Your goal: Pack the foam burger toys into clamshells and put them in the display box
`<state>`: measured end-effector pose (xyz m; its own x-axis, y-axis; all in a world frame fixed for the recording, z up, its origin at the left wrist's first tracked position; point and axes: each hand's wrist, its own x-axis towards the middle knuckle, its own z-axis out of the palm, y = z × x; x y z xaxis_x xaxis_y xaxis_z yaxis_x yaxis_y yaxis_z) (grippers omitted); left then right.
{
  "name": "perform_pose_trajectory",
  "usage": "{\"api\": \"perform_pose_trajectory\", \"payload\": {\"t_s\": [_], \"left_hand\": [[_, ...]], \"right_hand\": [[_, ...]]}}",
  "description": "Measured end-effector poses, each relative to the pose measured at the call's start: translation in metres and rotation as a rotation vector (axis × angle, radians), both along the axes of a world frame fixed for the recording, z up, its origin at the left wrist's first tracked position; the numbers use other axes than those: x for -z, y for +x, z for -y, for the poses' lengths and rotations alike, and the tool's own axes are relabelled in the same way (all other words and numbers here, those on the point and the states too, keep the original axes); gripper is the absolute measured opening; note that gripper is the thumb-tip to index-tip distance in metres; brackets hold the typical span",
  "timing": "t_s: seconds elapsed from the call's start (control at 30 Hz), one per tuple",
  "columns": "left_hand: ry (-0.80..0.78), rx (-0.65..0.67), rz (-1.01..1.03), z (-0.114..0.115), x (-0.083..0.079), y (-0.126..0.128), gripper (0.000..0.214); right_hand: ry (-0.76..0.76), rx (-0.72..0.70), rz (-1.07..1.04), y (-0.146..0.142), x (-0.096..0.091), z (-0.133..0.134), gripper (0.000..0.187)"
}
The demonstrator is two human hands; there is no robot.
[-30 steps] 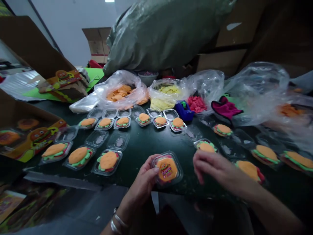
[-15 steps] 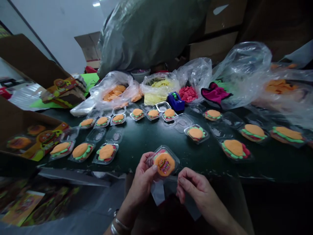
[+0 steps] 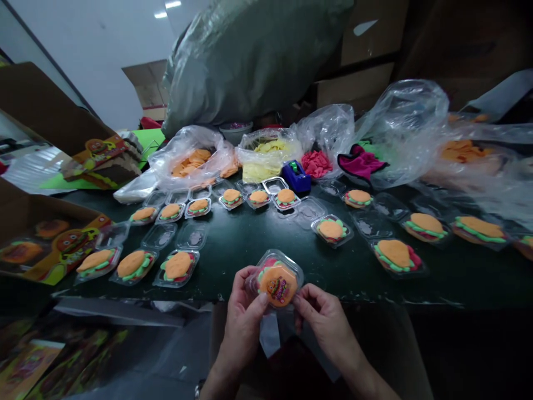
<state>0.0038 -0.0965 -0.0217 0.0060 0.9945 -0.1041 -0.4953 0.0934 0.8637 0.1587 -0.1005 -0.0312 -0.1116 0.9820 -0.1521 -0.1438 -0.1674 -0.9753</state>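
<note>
A closed clear plastic burger box [image 3: 280, 278] is held over the table's front edge. Through its lid show an orange bun, green and red layers, and a printed burger label. My left hand [image 3: 245, 325] grips the box's left side, thumb on the near corner. The fingers of my right hand [image 3: 323, 319] are pinched at its lower right edge; their tips are partly hidden. Beyond stand open clear boxes with burger-shaped pieces, such as one burger [image 3: 332, 229] ahead, another burger [image 3: 395, 255] to the right and a third burger [image 3: 178, 265] to the left.
Along the back of the dark green table [image 3: 245, 244] lie bags of orange pieces [image 3: 192, 162], yellow pieces [image 3: 270, 147] and red pieces [image 3: 316, 163]. A blue tape dispenser [image 3: 296, 178] and a magenta cloth [image 3: 361, 163] sit there. A printed carton [image 3: 79, 244] stands left.
My right hand has moved left and up to the box's lower right edge; before, it was apart from it. My left hand still holds the box. The view has shifted slightly.
</note>
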Motion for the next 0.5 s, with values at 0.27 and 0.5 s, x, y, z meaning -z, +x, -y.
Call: {"api": "perform_pose_trajectory", "payload": {"t_s": [0.27,0.5], "left_hand": [[-0.205,0.149,0.308,0.012,-0.017,0.0,0.034],[-0.295,0.244,0.334,0.032,-0.015,0.0,0.029]], "right_hand": [[0.021,-0.241,-0.419,-0.007,0.005,0.005,0.03],[0.042,-0.312,-0.219,0.008,0.002,0.023,0.021]]}}
